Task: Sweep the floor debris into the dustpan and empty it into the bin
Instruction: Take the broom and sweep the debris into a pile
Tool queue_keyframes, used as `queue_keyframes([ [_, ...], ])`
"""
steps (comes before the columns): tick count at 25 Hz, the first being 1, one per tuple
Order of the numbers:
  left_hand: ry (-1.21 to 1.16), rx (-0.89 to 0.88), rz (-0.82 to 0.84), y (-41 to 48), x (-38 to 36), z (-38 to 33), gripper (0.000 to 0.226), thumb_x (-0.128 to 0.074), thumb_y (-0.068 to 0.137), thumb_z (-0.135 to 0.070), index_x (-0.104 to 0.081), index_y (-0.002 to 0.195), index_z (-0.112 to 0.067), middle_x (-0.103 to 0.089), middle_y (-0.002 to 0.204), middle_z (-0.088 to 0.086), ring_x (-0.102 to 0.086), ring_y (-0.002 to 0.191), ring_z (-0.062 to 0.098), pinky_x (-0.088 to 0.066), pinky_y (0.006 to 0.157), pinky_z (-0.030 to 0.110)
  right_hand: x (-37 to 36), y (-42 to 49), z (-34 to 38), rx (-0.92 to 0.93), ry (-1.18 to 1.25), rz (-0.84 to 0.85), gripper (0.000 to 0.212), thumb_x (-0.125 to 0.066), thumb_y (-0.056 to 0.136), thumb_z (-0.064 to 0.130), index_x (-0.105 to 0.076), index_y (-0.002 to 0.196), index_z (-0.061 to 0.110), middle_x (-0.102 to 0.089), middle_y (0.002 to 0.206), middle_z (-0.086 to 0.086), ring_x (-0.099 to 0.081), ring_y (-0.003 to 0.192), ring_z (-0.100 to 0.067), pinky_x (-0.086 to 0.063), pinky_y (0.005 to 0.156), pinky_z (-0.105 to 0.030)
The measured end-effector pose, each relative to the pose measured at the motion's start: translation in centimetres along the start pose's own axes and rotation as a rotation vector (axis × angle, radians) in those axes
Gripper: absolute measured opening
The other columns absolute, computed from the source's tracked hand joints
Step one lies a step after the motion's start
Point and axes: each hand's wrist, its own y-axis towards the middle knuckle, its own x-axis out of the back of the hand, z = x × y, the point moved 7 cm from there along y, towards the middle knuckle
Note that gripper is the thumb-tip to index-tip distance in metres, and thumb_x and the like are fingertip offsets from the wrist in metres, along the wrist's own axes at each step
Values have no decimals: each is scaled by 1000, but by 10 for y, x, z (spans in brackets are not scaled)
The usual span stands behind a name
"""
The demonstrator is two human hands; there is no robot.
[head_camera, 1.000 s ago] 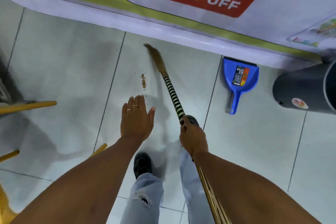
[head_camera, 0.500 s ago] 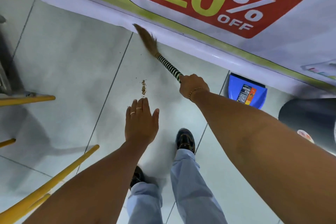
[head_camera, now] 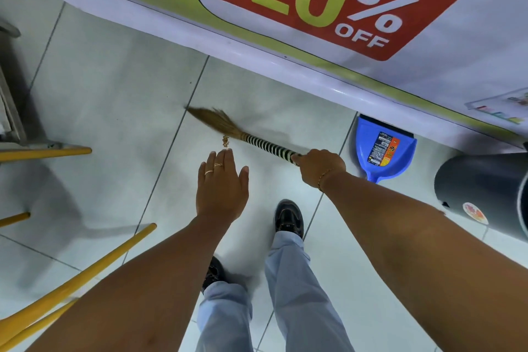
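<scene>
A grass broom (head_camera: 228,130) with a black-and-white striped handle is held in the right hand (head_camera: 320,167), whose grip is closed round the striped part. Half a second earlier its bristles were raised towards the foot of the "20% OFF" banner (head_camera: 328,3); they are now brought down low and to the left, over the white tiled floor (head_camera: 108,100), the tuft lying just beyond the small pile of brown debris (head_camera: 225,141). The debris is found in the same place on the tile, just ahead of the fingertips of the left hand (head_camera: 221,183). That hand is kept flat and spread, holding nothing, two rings being worn on it. The blue dustpan (head_camera: 384,148) is stood against the banner's base to the right, apart from the debris, more of it now being seen. The dark grey bin (head_camera: 480,194) is placed just right of the dustpan. Yellow chair legs (head_camera: 71,280) are noted at lower left.
</scene>
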Motion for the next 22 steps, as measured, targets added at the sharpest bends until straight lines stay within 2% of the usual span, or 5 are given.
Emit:
queue_keyframes([
  [5, -4, -21, 3, -25, -4, -2, 54, -42, 95, -31, -35, 138, 1, -46, 141, 22, -31, 139, 35, -25, 116, 46, -35, -43, -20, 17, -22, -2, 52, -36, 95, 13, -32, 143, 31, -60, 122, -8, -60, 106, -32, -48, 77, -38],
  [11, 18, -99, 0, -59, 4, 9, 55, -41, 96, -33, -34, 139, 1, -45, 142, 22, -31, 139, 35, -25, 116, 45, -61, -117, -5, -13, 131, -253, 54, -39, 97, 18, -26, 146, 34, -58, 123, -3, -65, 92, -35, -48, 65, -37],
  [16, 67, -202, -12, -83, 11, 57, 53, -43, 95, -32, -39, 135, 3, -51, 136, 23, -37, 135, 37, -31, 113, 47, -78, -131, 53, -340, 505, -236, 46, -34, 98, 25, -29, 144, 32, -57, 121, -16, -59, 103, -40, -48, 84, -43],
  [19, 87, -262, 26, -100, 16, 98, 54, -42, 95, -32, -37, 137, 1, -48, 139, 22, -34, 137, 36, -26, 115, 46, -114, -138, 99, -559, 742, -170, 42, -34, 97, 20, -39, 139, 19, -59, 123, -20, -55, 113, -39, -46, 92, -41],
  [22, 131, -336, 29, -119, 15, 148, 53, -42, 95, -33, -40, 135, 2, -51, 137, 22, -40, 133, 37, -32, 112, 47, -148, -137, 150, -646, 809, -81, 36, -37, 98, 18, -50, 130, 8, -60, 126, -17, -55, 115, -35, -46, 92, -36],
])
